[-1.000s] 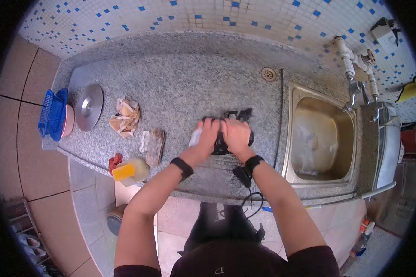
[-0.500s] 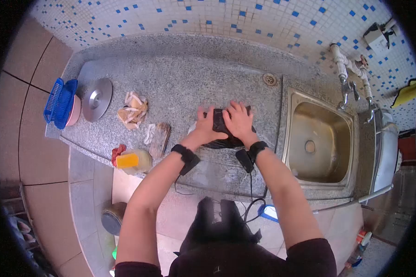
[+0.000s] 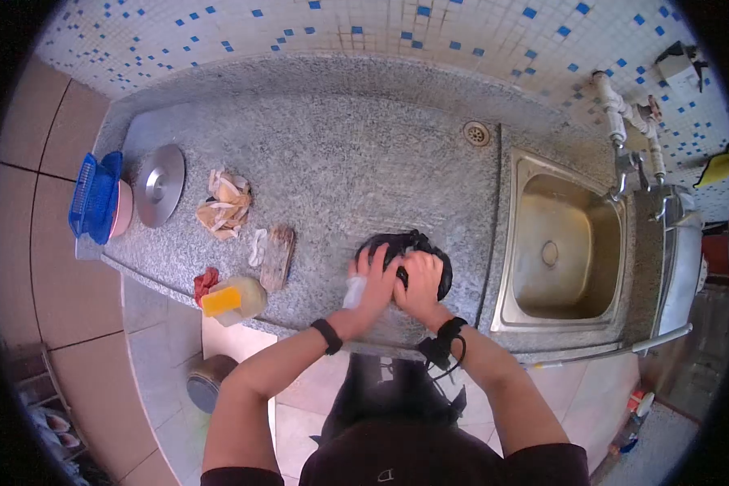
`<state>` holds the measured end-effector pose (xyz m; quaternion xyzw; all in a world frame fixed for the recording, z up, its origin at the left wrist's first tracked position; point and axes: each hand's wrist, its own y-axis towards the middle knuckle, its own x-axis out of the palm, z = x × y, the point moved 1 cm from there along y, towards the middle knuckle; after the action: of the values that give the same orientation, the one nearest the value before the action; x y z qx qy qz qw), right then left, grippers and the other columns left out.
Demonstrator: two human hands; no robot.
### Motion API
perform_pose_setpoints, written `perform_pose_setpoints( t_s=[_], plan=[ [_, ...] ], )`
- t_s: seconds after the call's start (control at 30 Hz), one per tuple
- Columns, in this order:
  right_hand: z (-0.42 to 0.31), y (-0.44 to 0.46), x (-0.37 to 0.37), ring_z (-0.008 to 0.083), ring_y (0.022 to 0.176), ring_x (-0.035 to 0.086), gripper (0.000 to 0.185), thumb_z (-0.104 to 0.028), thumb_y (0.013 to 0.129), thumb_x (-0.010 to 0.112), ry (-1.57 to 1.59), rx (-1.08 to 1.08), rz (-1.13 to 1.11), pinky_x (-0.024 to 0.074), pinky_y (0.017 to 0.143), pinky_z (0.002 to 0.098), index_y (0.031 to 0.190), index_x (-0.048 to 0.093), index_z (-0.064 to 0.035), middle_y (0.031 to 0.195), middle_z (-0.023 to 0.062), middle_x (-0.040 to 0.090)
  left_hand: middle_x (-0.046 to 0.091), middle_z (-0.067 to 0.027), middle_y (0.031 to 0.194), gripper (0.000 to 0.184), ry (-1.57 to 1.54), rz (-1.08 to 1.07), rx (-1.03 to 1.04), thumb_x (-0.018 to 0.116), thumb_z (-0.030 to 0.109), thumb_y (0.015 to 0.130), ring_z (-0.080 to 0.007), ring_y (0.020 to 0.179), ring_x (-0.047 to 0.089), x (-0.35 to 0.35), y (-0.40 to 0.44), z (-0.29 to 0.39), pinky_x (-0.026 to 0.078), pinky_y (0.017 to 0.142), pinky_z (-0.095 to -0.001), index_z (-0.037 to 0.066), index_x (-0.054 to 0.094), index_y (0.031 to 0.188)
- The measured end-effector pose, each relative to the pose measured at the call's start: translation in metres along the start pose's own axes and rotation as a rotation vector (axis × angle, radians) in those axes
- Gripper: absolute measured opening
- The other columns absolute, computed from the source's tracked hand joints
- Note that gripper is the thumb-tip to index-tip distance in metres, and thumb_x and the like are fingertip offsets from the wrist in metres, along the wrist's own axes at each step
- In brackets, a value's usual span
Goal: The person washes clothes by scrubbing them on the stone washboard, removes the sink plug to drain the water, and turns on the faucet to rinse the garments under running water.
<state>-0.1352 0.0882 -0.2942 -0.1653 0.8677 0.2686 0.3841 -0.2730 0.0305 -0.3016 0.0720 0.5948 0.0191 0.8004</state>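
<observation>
A bunched black cloth (image 3: 436,267) lies on the grey granite counter (image 3: 324,162), close to its front edge. On its left part rests my left hand (image 3: 373,283), fingers spread over the dark fabric, with a small white piece (image 3: 354,292) beside the palm. My right hand (image 3: 420,283) presses on the cloth just to the right, its fingers curled onto it. The two hands are nearly touching. Whatever lies under the palms is hidden.
A steel sink (image 3: 563,251) is at the right. Toward the left are a wooden brush (image 3: 278,257), crumpled tan cloth (image 3: 225,204), a yellow-handled container (image 3: 243,301), a red cloth (image 3: 206,283), a metal lid (image 3: 160,186) and a blue basket (image 3: 95,198).
Both hands and the black cloth have come nearer to the counter's front edge. My right hand's fingers, spread half a second ago, are now curled onto the cloth.
</observation>
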Motion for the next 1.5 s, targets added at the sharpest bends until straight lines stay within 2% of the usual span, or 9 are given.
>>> perform_pose_setpoints(
  t_s=[0.5, 0.73, 0.8, 0.93, 1.07, 1.17, 1.27, 1.3, 1.5],
  plan=[
    [0.031, 0.11, 0.012, 0.042, 0.084, 0.065, 0.024, -0.028, 0.092, 0.055, -0.01, 0.304, -0.171, 0.0494, 0.078, 0.0497, 0.092, 0.066, -0.0069, 0.084, 0.0205, 0.068, 0.045, -0.0252, 0.134, 0.081, -0.485, -0.468, -0.023, 0.082, 0.014, 0.07, -0.0452, 0.124, 0.046, -0.026, 0.121, -0.063, 0.041, 0.104, -0.0538, 0.001, 0.041, 0.139],
    [0.005, 0.101, -0.028, 0.0294, 0.121, 0.059, 0.034, -0.032, 0.085, 0.066, 0.13, 0.282, -0.228, 0.0338, 0.106, 0.0532, 0.114, 0.062, -0.0142, 0.117, 0.0066, 0.07, 0.011, -0.0378, 0.157, 0.107, -0.512, -0.213, -0.228, 0.088, 0.025, 0.07, -0.0594, 0.142, 0.021, -0.037, 0.073, -0.043, 0.028, 0.118, -0.0564, 0.009, 0.026, 0.155],
    [0.008, 0.103, -0.009, 0.0302, 0.125, 0.056, 0.04, -0.034, 0.086, 0.065, 0.028, 0.225, 0.144, 0.0298, 0.109, 0.0569, 0.121, 0.063, -0.015, 0.122, 0.0074, 0.068, 0.008, -0.0351, 0.159, 0.103, -0.374, -0.176, -0.189, 0.089, 0.023, 0.069, -0.0624, 0.141, 0.02, -0.018, 0.071, -0.035, 0.027, 0.117, -0.0597, 0.012, 0.03, 0.153],
    [0.007, 0.091, -0.013, 0.0338, 0.136, 0.043, 0.038, -0.035, 0.089, 0.063, 0.049, 0.428, -0.366, 0.0235, 0.113, 0.0633, 0.118, 0.066, -0.0111, 0.139, 0.0104, 0.056, 0.009, -0.0294, 0.162, 0.108, -0.409, -0.198, -0.251, 0.091, 0.017, 0.065, -0.0597, 0.143, 0.02, -0.041, 0.049, -0.021, 0.028, 0.118, -0.0582, 0.012, 0.029, 0.153],
    [-0.049, -0.006, -0.038, 0.0368, 0.141, 0.038, 0.034, -0.029, 0.084, 0.067, -0.026, -0.02, -0.022, 0.0195, 0.114, 0.0623, 0.11, 0.063, -0.0083, 0.135, 0.0123, 0.056, 0.014, -0.0292, 0.161, 0.103, -0.427, 0.047, -0.074, 0.086, 0.02, 0.07, -0.0562, 0.145, 0.022, -0.057, -0.026, -0.001, 0.03, 0.115, -0.0611, 0.018, 0.031, 0.157],
    [-0.042, -0.024, -0.016, 0.0359, 0.132, 0.046, 0.031, -0.028, 0.084, 0.065, -0.018, 0.008, -0.017, 0.0249, 0.11, 0.0597, 0.107, 0.064, -0.0071, 0.128, 0.0127, 0.059, 0.029, -0.0239, 0.156, 0.065, -0.126, 0.044, 0.024, 0.068, 0.018, 0.086, -0.0488, 0.143, 0.031, -0.024, -0.041, -0.003, 0.034, 0.109, -0.0643, 0.017, 0.047, 0.147],
    [-0.027, -0.009, 0.001, 0.0308, 0.116, 0.056, 0.023, -0.025, 0.083, 0.064, 0.068, 0.043, 0.024, 0.033, 0.101, 0.0526, 0.099, 0.065, -0.0077, 0.114, 0.0093, 0.064, 0.038, -0.0196, 0.148, 0.069, 0.015, 0.0, 0.072, 0.077, 0.022, 0.078, -0.0442, 0.138, 0.036, -0.004, -0.019, -0.022, 0.038, 0.104, -0.0592, 0.017, 0.05, 0.141],
    [-0.018, 0.002, 0.005, 0.0297, 0.107, 0.057, 0.02, -0.023, 0.083, 0.062, 0.045, 0.024, 0.024, 0.0347, 0.096, 0.0502, 0.095, 0.064, -0.0079, 0.107, 0.0087, 0.064, 0.042, -0.0182, 0.142, 0.096, -0.102, -0.119, 0.074, 0.091, 0.025, 0.055, -0.042, 0.135, 0.036, -0.025, -0.002, -0.023, 0.035, 0.104, -0.0582, 0.014, 0.047, 0.14],
    [0.009, 0.041, 0.018, 0.0319, 0.08, 0.058, 0.013, -0.014, 0.085, 0.053, -0.055, -0.092, -0.07, 0.0366, 0.071, 0.0465, 0.085, 0.062, -0.005, 0.085, 0.0114, 0.06, 0.046, -0.0157, 0.134, 0.088, -0.137, -0.269, 0.045, 0.092, 0.028, 0.061, -0.0376, 0.126, 0.042, -0.038, 0.043, -0.033, 0.037, 0.097, -0.0504, 0.01, 0.048, 0.136]
  ],
)
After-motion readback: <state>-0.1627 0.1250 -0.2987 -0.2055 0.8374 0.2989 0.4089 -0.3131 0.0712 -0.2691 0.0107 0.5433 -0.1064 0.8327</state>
